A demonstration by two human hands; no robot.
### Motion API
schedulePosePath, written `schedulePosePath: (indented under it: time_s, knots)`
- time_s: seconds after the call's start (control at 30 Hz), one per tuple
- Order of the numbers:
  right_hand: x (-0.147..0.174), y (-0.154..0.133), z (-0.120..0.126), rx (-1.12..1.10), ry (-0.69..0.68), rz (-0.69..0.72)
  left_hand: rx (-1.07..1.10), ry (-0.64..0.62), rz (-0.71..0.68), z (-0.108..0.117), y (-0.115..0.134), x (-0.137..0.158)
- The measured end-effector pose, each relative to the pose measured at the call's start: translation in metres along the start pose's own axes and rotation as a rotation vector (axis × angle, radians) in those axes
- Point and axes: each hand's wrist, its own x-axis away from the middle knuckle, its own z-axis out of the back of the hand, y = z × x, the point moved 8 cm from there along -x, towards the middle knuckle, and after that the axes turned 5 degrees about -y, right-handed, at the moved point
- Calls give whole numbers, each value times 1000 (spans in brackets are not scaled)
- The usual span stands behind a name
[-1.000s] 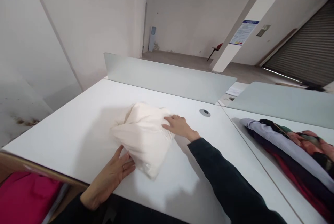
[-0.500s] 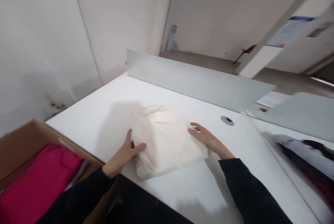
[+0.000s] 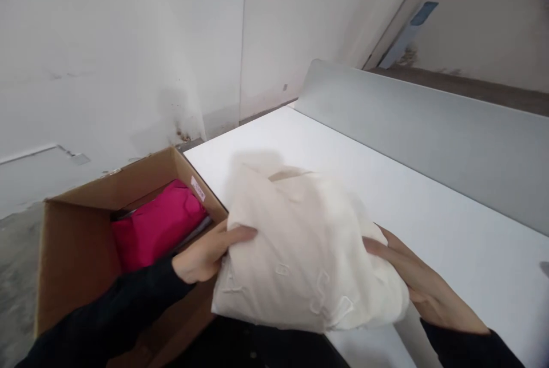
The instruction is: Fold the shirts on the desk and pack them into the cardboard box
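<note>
A folded cream-coloured garment (image 3: 300, 242) with raised outline shapes on its front is held up between my two hands, over the near edge of the white table (image 3: 454, 225). My left hand (image 3: 210, 250) grips its left side, thumb on top and the other fingers hidden beneath. On the right side, my right hand (image 3: 407, 265) is closed around the cloth with the thumb over it; its remaining fingers are partly out of sight. Left of the garment, an open cardboard box (image 3: 77, 253) contains a folded bright pink cloth item (image 3: 158, 222).
A frosted divider panel (image 3: 420, 133) runs along the table's far side. Pale walls (image 3: 206, 36) stand behind the box and the table's far left corner. A small label (image 3: 198, 189) is stuck on the box's inner wall.
Both hands have lifted the cream garment off the table and brought it nearer and toward the box. The view has turned left, so more of the box shows.
</note>
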Motion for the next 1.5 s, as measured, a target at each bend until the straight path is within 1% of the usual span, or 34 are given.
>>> schedulePosePath:
  time_s: [0.07,0.13,0.2,0.27,0.3,0.4,0.5,0.6,0.7,0.8,0.9,1.0,1.07,1.13,1.2,1.23,1.3,1.37,1.43,1.5]
  knots:
    - [-11,-30,-27,-69,-90,31,29,107,-60,29,14,25]
    - [-25,-64,-63,-114,-199,130,44,243,-135,63,23,51]
    - [-37,-94,-105,-118,-313,245,72,409,-194,101,26,78]
    - [-46,-117,-151,-86,-410,345,115,568,-219,136,20,104]
    - [-49,-125,-174,-59,-457,386,137,628,-219,151,15,115]
    - [-57,-135,-239,51,-585,451,188,735,-214,186,-5,139]
    - [-66,-135,-284,192,-633,462,226,797,-226,211,-22,151]
    - [-75,-134,-316,336,-643,497,277,839,-227,231,-36,154]
    - [-81,-131,-344,507,-644,539,330,893,-233,241,-44,156]
    - [-84,-124,-370,705,-641,558,370,933,-227,241,-45,157]
    - [-88,-126,-391,812,-643,559,386,952,-243,244,-39,156]
    - [-97,-144,-405,830,-628,594,314,968,-306,263,-20,157]
    - [-103,-162,-409,855,-560,678,137,990,-328,283,1,159]
    - [-109,-173,-409,916,-467,760,-70,1070,-296,305,20,163]
    - [-110,-173,-406,986,-415,820,-226,1152,-248,324,34,164]
    - [-109,-168,-405,1011,-426,850,-287,1162,-238,330,40,161]
    - [-101,-154,-401,1034,-517,914,-477,1115,-197,337,50,144]
    - [-91,-139,-393,1034,-621,953,-728,1037,-107,337,53,117]
    - [-84,-128,-380,1032,-665,947,-957,963,0,334,49,86]
    - [-77,-124,-366,1023,-668,931,-1133,902,77,329,39,56]
